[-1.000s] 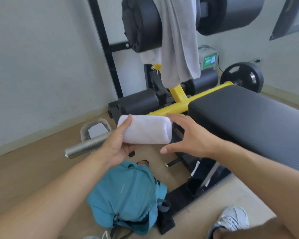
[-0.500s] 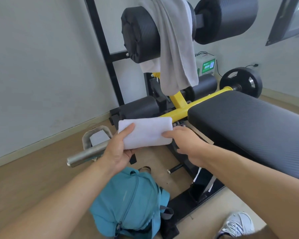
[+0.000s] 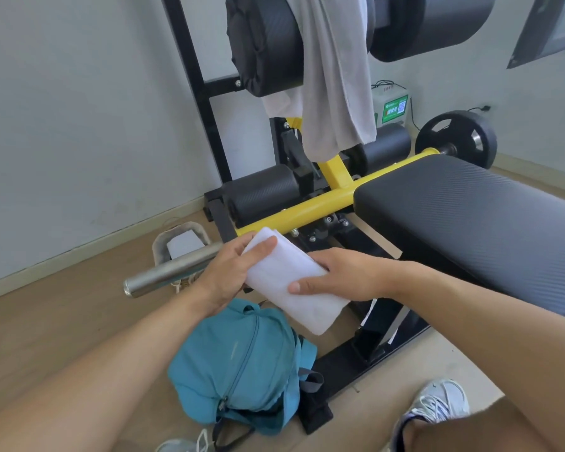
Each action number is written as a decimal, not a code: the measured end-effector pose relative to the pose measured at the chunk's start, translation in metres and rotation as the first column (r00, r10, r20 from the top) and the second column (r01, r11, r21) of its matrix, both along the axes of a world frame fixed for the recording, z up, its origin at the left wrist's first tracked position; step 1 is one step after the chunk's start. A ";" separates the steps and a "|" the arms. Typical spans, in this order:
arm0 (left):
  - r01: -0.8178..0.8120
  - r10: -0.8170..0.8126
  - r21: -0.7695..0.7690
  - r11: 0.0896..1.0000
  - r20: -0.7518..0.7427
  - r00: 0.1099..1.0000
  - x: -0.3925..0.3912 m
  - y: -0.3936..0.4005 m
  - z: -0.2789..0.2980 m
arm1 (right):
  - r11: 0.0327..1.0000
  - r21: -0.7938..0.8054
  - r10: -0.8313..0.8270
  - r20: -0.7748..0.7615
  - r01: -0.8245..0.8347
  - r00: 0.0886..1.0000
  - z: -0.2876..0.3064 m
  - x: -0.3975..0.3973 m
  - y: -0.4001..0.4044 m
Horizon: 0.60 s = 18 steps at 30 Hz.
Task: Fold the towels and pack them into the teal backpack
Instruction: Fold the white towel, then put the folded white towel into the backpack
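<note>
Both hands' grip pinches folded white towel (image 3: 291, 282): left hand (image 3: 232, 272) upper end, right hand (image 3: 343, 275) middle.

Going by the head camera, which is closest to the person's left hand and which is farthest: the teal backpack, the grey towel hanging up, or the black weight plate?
From the left hand:
1. Teal backpack, on the floor just below it.
2. Grey towel, draped over the roller pads above.
3. Black weight plate, far right by the wall.

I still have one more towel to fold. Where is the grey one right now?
In the head view, the grey towel hangs at top centre, draped between the two black roller pads of the gym machine, above the yellow frame bar.
</note>
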<state>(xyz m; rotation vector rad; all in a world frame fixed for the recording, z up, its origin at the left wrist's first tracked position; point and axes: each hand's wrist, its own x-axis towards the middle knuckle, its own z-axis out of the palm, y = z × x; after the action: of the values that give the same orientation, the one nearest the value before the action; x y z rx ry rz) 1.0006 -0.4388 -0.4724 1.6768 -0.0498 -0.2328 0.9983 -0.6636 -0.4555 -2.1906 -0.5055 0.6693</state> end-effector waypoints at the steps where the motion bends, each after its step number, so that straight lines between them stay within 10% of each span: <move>1: -0.021 0.020 0.014 1.000 0.008 1.000 0.000 -0.001 -0.001 | 1.000 -0.007 -0.009 0.016 0.010 1.000 0.002 0.001 0.000; 5: -0.085 0.082 0.163 0.983 0.025 0.996 0.004 -0.004 -0.010 | 0.994 -0.104 -0.034 0.061 0.041 0.998 0.002 0.004 0.001; 10: 0.111 0.020 0.373 0.921 -0.330 0.944 0.003 -0.005 -0.056 | 0.884 -0.466 -0.036 0.028 0.045 0.999 -0.025 0.013 -0.006; 15: 0.651 -0.266 0.709 0.271 -0.595 0.758 -0.013 0.003 -0.104 | 0.763 -0.645 -0.044 -0.103 -0.033 0.994 -0.059 0.013 -0.013; 18: 0.729 -0.284 0.682 0.052 -0.690 0.666 -0.020 -0.007 -0.114 | 0.730 -0.678 -0.004 -0.128 -0.084 0.992 -0.068 0.014 -0.008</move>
<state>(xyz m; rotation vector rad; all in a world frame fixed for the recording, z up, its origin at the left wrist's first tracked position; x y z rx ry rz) 0.9802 -0.4453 -0.5868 2.7704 -0.3081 -1.4663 1.0125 -0.6720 -0.5240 -2.8044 -0.2532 1.1484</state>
